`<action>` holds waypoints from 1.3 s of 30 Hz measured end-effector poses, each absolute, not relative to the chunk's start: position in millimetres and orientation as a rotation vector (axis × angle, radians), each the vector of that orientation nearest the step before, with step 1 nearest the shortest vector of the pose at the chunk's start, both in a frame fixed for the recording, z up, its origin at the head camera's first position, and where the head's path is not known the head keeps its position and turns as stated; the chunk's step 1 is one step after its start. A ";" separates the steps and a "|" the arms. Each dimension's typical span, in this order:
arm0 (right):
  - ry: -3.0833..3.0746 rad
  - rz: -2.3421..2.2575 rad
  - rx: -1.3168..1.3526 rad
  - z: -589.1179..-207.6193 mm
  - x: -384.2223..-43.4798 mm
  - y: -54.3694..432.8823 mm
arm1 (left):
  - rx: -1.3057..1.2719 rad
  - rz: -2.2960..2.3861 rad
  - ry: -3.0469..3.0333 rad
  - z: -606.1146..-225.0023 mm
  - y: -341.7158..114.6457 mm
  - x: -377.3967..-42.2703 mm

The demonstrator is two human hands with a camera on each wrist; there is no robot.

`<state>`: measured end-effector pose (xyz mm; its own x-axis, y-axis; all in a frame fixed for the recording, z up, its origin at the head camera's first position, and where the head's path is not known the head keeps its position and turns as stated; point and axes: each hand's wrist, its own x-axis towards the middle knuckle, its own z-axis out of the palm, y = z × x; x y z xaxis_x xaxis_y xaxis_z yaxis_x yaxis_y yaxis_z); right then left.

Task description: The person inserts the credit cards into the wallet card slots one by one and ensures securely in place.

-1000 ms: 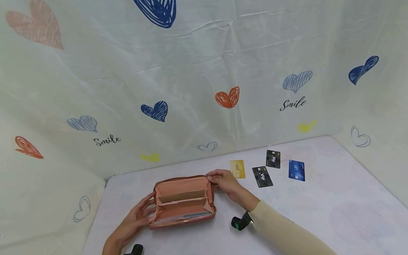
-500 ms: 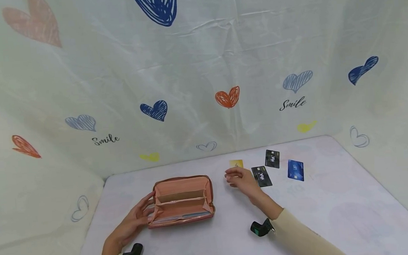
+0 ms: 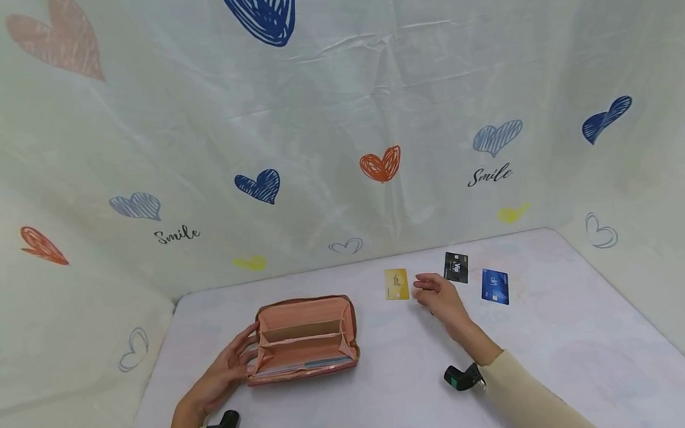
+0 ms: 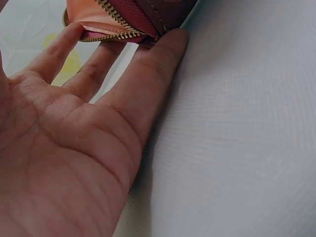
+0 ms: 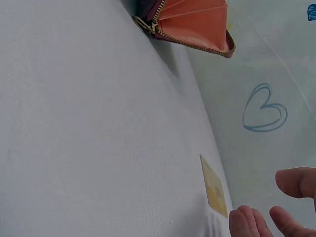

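A coral zip-around wallet (image 3: 306, 348) lies unzipped on the white table, its compartments showing and several cards (image 3: 313, 364) in the front slot. My left hand (image 3: 228, 366) touches the wallet's left side with nearly straight fingers; the left wrist view shows its fingertips (image 4: 170, 42) at the zipper edge. Farther right, my right hand (image 3: 447, 304) is over the spot of a black card, which it almost wholly hides, its fingers slightly bent and parted. Just left of those fingers is a yellow card (image 3: 396, 284).
Beyond the right hand lie a black "Vip" card (image 3: 456, 268) and a blue card (image 3: 495, 286). Behind the table (image 3: 563, 357) hangs a pale cloth (image 3: 313, 111) printed with hearts. A black camera mount (image 3: 464, 377) sits on the right wrist.
My right hand has let go of the wallet's right corner and moved right, past the yellow card to the nearer black card. The left hand stays at the wallet.
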<state>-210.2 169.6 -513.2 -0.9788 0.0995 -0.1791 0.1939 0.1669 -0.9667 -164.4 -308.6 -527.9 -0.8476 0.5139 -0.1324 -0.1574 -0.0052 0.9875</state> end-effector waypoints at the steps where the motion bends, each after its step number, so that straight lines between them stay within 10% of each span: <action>1: 2.338 -1.950 0.302 -514.2 -212.1 169.3 | 0.375 1.909 1.809 -529.0 -308.8 -163.8; 39: 2.867 -1.234 0.282 -521.0 -261.0 111.1 | 0.308 1.893 1.882 -533.0 -306.3 -158.6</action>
